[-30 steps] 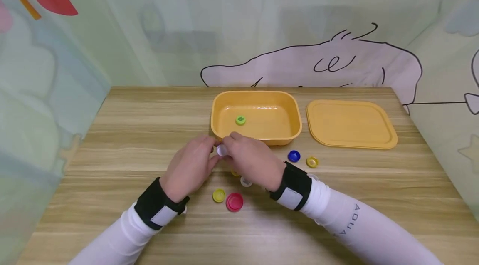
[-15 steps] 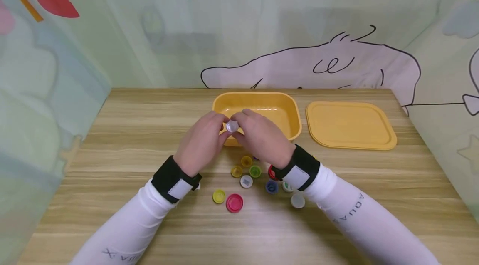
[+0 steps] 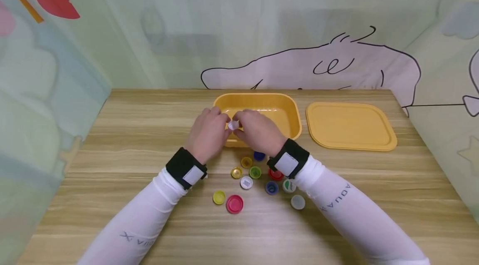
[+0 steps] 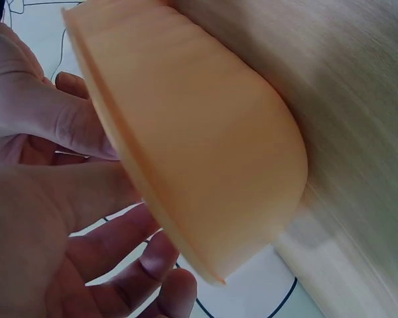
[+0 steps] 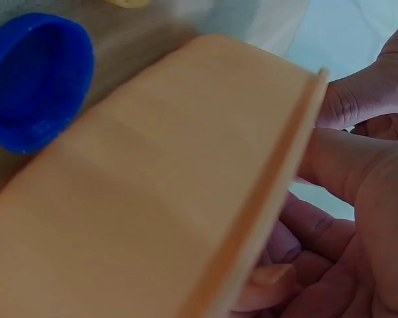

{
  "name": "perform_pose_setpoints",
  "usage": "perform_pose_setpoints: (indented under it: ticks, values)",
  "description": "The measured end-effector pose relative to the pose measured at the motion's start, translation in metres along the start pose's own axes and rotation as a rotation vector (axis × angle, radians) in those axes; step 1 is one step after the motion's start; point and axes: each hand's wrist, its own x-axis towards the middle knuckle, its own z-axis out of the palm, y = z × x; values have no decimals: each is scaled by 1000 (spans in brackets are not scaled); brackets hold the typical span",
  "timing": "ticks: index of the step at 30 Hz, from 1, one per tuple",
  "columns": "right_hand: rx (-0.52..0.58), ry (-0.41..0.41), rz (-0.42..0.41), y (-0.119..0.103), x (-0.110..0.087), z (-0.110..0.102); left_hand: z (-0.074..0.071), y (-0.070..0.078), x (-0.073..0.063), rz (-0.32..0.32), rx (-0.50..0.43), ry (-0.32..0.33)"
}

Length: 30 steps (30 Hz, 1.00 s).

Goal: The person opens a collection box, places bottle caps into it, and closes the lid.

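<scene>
In the head view, a small whitish bottle cap is held between both hands over the near side of a yellow-orange plastic box. My left hand pinches it from the left, and my right hand pinches it from the right. The box wall hides the fingertips and the cap in the left wrist view. Likewise, in the right wrist view, the box wall covers the cap. A blue cap lies on the table close to the box.
Several bottle caps lie on the table in front of the box, among them a pink one, a yellow one, a green one and a translucent one. The box's flat lid rests to the right. A printed curtain hangs behind.
Both hands have moved forward and slightly right, from the table before the box to above its near rim, carrying the cap. More caps on the table show now; the green cap inside is hidden.
</scene>
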Motion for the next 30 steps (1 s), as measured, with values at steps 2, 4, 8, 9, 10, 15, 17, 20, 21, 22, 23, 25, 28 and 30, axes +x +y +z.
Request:
perform_pose_setpoints:
  ticks: [2, 4, 8, 9, 10, 15, 17, 20, 21, 22, 23, 25, 28, 30]
  values:
    - [3, -12, 20, 1, 2, 2, 2, 0, 1, 11, 27, 6]
    - [12, -25, 38, 2, 3, 4, 4, 0, 2, 10, 39, 4]
    - [24, -48, 70, 3, 5, 6, 4, 1, 2, -7, 34, -2]
    - [25, -53, 77, 4, 5, 6, 4, 1, 2, -12, 30, -5]
    - [23, -58, 82, 4, 5, 6, 4, 1, 2, -16, 26, -6]
    - [25, -60, 89, 6, 4, 6, 3, 1, 0, -32, 13, -9]
    - [26, -54, 85, 6, 2, 6, 1, 1, -3, -35, 6, -6]
    - [28, -36, 72, 6, -3, 4, -2, 1, -8, -41, -20, -2]
    - [28, -29, 66, 5, -5, 3, -3, 1, -10, -41, -31, 3]
    - [28, -22, 60, 4, -7, 1, -5, 1, -12, -39, -42, 9]
    - [29, -16, 54, 3, -9, -1, -7, 1, -14, -37, -55, 16]
    - [27, -5, 39, -1, -15, -5, -10, 0, -19, -30, -77, 32]
    - [14, 4, 12, -7, -25, -13, -15, -2, -27, -7, -104, 57]
    - [-8, 9, -13, -10, -33, -17, -18, -3, -33, 11, -113, 67]
